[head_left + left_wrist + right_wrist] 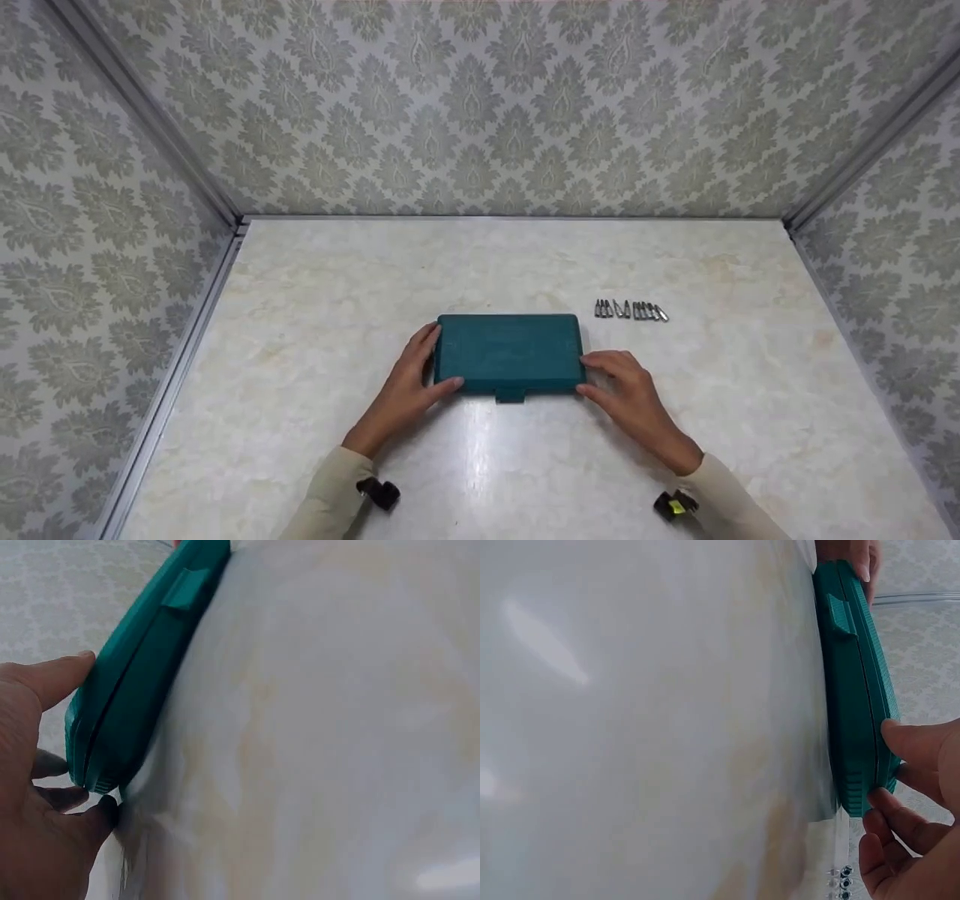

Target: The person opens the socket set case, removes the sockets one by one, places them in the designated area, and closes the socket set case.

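A teal plastic case (pixel 510 351) lies on the table with its lid down. Its latch tab (pixel 511 395) juts from the front side, and a thin seam runs around it in both wrist views. At the case's left end, my left hand (pixel 411 381) grips it, thumb on the front corner and fingers along the side. My right hand (pixel 626 390) holds the right end between thumb and fingers near the front corner. In the right wrist view, the right thumb (pixel 915 741) rests on the lid edge. Whatever the case contains is hidden.
Several small metal screwdriver bits (pixel 630 310) lie in a loose row behind and right of the case. The pale marbled table (pixel 337 277) meets patterned walls at its back and sides. Black wrist cameras sit on both sleeves.
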`<move>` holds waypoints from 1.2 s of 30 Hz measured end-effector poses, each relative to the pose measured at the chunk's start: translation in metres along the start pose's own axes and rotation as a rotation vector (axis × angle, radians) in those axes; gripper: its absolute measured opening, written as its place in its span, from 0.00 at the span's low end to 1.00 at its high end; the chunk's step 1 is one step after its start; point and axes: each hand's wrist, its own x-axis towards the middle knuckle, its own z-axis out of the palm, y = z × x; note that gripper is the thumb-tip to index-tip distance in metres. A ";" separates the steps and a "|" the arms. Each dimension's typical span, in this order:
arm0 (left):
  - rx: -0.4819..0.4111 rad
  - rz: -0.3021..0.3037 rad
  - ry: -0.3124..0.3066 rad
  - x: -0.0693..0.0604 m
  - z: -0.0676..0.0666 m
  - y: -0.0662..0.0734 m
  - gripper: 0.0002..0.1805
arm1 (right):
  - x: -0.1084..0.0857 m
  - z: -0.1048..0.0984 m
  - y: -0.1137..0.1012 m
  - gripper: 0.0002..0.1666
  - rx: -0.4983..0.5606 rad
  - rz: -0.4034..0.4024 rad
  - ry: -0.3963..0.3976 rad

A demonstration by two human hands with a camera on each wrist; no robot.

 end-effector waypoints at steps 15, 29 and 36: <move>0.291 0.123 -0.021 0.003 -0.005 -0.006 0.53 | 0.021 0.014 -0.027 0.23 -0.233 -0.223 -0.121; 0.105 0.083 0.040 0.003 0.005 -0.016 0.53 | 0.044 0.057 -0.037 0.33 -0.301 -0.291 -0.234; 0.029 0.079 0.080 0.004 0.009 -0.021 0.53 | 0.049 0.062 -0.037 0.29 -0.339 -0.276 -0.218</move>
